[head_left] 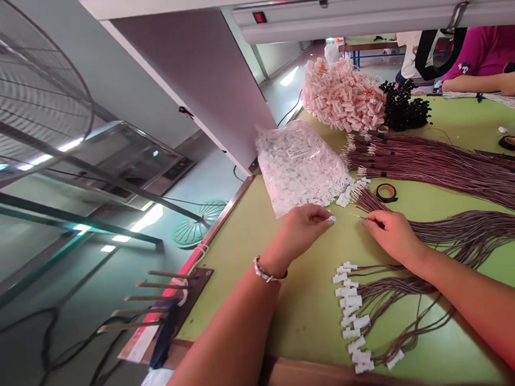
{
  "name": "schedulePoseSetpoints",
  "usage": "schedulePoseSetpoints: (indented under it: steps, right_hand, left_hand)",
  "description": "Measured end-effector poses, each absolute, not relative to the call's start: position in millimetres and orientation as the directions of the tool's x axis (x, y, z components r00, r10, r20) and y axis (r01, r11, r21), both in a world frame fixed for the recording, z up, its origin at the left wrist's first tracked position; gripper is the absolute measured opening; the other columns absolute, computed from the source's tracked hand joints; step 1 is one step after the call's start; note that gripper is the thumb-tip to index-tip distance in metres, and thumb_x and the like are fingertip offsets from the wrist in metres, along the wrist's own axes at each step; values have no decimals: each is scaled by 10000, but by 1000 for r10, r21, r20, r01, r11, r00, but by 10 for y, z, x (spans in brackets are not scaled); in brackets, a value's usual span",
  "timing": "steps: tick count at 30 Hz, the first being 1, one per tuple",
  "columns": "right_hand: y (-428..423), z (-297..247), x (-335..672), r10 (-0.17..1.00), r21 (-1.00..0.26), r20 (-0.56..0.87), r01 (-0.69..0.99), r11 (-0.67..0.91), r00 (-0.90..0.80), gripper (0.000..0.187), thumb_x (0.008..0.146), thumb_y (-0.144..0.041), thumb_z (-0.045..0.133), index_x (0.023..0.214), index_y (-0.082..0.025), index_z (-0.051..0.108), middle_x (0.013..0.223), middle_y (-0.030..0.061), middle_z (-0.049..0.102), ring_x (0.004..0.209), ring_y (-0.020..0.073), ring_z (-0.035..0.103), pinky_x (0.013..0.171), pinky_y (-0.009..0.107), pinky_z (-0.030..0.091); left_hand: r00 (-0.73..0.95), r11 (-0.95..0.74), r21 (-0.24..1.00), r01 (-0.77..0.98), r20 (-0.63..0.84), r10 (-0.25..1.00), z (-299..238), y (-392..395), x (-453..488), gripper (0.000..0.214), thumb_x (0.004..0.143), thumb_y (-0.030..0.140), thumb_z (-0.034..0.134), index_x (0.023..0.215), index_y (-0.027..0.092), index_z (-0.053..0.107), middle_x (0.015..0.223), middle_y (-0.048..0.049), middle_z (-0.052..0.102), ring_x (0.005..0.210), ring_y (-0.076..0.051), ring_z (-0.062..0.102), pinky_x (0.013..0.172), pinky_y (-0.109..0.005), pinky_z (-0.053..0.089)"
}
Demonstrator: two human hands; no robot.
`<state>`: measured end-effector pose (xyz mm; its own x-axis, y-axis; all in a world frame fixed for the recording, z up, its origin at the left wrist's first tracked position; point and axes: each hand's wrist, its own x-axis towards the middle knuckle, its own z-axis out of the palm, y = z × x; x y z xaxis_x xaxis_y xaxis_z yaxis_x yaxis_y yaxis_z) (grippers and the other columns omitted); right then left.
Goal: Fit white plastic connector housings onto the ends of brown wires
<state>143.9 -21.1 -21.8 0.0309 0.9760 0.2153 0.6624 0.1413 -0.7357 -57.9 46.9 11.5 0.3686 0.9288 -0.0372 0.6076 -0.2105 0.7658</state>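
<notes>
My left hand pinches a small white plastic connector between its fingertips, just below a clear bag of white connectors. My right hand is closed on the end of a thin brown wire, its tip pointing toward the connector and a short gap away. The wire comes from a loose bundle of brown wires running off to the right. Below my hands lie several wires fitted with white connectors on the green table.
A heap of pink-and-white parts and a pile of black parts sit at the back. More wire bundles and tape rolls lie to the right. Another person's arm works at the far right. A floor fan stands left.
</notes>
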Motion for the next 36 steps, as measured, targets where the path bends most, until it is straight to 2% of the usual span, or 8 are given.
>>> schedulePoseSetpoints:
  steps: [2, 5, 8, 14, 20, 26, 36]
  right_hand:
    - [-233, -190, 1436, 969, -741, 246, 646, 185, 5, 221, 840, -273, 486, 741, -187, 664, 663, 8, 652, 605, 130, 542, 608, 229, 400]
    - [-253, -179, 1430, 969, -740, 244, 638, 214, -41, 295, 853, -296, 473, 667, -169, 663, 607, 3, 628, 578, 126, 533, 570, 223, 385]
    - [-255, -192, 1434, 970, -746, 242, 632, 208, -34, 347, 859, -327, 460, 625, -157, 651, 564, 1, 609, 549, 124, 524, 533, 219, 373]
    - [-243, -209, 1453, 960, -764, 273, 619, 181, 56, 248, 827, -300, 496, 696, -178, 668, 637, 13, 655, 594, 134, 563, 581, 222, 418]
    - [-259, -187, 1441, 936, -748, 350, 616, 246, 50, 250, 833, -313, 497, 691, -182, 656, 679, 28, 665, 626, 137, 571, 627, 231, 433]
    - [-251, -192, 1448, 945, -713, 326, 651, 261, -21, 223, 819, -267, 515, 650, -187, 638, 618, 9, 622, 606, 130, 544, 621, 239, 418]
    - [-267, -177, 1456, 946, -714, 323, 654, 251, -10, 187, 808, -236, 518, 670, -192, 637, 653, 12, 629, 627, 134, 546, 637, 245, 415]
  left_hand:
    - [394, -123, 882, 454, -74, 916, 91, 419, -509, 192, 693, 331, 638, 749, 147, 632, 666, -23, 639, 577, -119, 564, 558, -241, 467]
    - [407, 86, 959, 271, -195, 892, 23, 362, -403, 205, 693, 312, 669, 787, 134, 628, 574, -16, 630, 490, -99, 546, 507, -229, 464]
    - [409, 217, 971, 95, -237, 881, -38, 343, -346, 197, 640, 251, 728, 772, 120, 663, 622, -37, 672, 580, -111, 610, 611, -236, 502]
    - [427, 363, 921, -138, -276, 861, -37, 349, -365, 226, 646, 258, 732, 799, 92, 721, 735, -84, 709, 721, -152, 655, 812, -296, 504]
    - [448, 392, 911, -131, -298, 843, -37, 332, -368, 246, 609, 220, 762, 815, 90, 729, 733, -85, 715, 731, -149, 659, 819, -286, 498]
    - [465, 383, 915, -125, -287, 838, -58, 339, -371, 240, 603, 225, 769, 803, 99, 727, 720, -69, 711, 715, -139, 656, 830, -298, 499]
    - [480, 368, 923, -116, -273, 834, -56, 360, -396, 236, 606, 231, 770, 799, 106, 718, 734, -67, 707, 714, -141, 658, 814, -306, 510]
